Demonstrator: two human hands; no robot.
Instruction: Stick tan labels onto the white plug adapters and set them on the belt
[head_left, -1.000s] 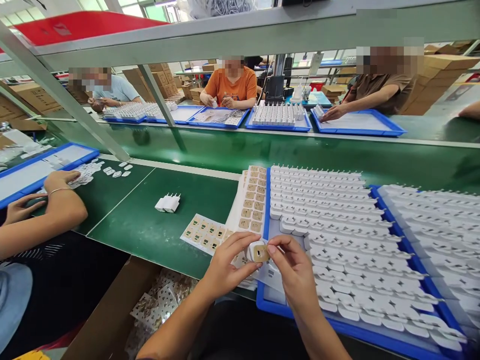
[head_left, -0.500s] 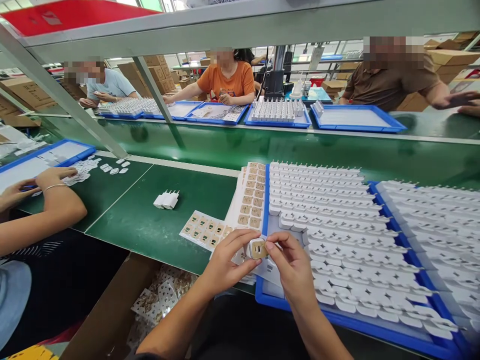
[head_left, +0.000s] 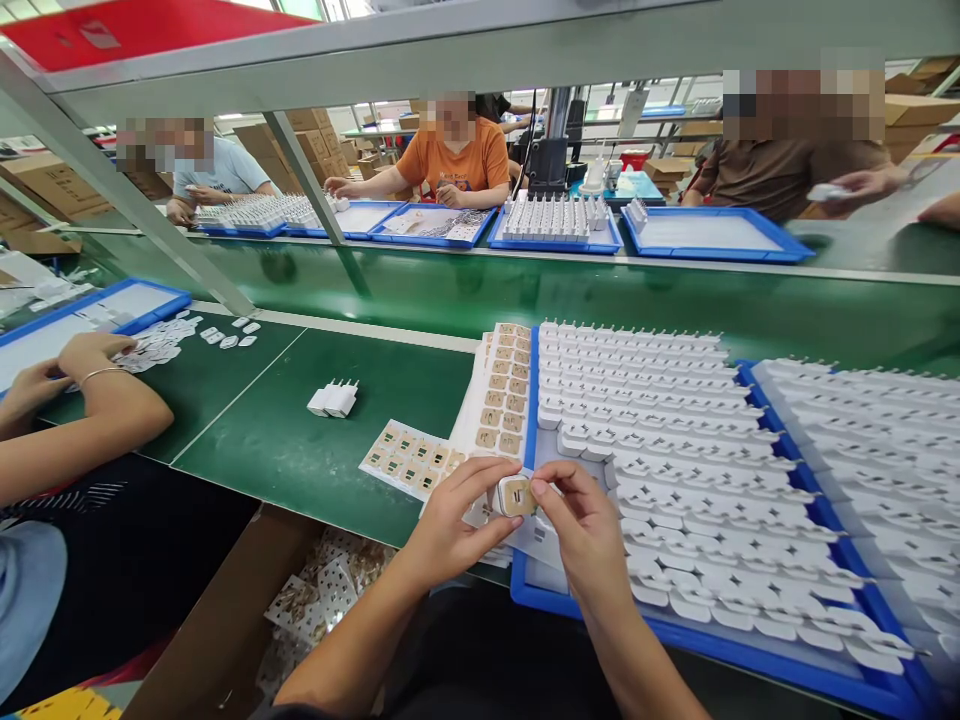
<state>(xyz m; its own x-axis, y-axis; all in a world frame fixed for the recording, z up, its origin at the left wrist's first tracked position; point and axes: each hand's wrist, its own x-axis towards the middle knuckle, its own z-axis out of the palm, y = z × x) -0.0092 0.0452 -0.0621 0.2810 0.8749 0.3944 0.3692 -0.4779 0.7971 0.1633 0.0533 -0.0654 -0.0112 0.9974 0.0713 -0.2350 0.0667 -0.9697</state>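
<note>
My left hand (head_left: 461,520) grips a white plug charger (head_left: 501,497) by its sides, the end face turned toward me. A tan sticker (head_left: 519,496) with a slot cut in it lies over that face. At the sticker's right edge, the thumb and forefinger of my right hand (head_left: 581,515) are pinched together on it. Below and behind my hands is a sheet of tan stickers (head_left: 405,458), partly covered by them. Just right stands a blue-rimmed tray (head_left: 534,400) with rows of white chargers (head_left: 660,440).
Several white chargers (head_left: 333,398) stand on the green table (head_left: 262,440). More sticker sheets (head_left: 504,390) lie beside the tray. A second full tray (head_left: 862,450) is at the right. A box of used sheets (head_left: 322,590) sits below. A co-worker's arm (head_left: 90,420) rests at left; people work opposite.
My hands stay in nearly the same place, with the charger's face turned slightly and the sticker lying over it. Across the table, the person in brown has moved a hand holding something white.
</note>
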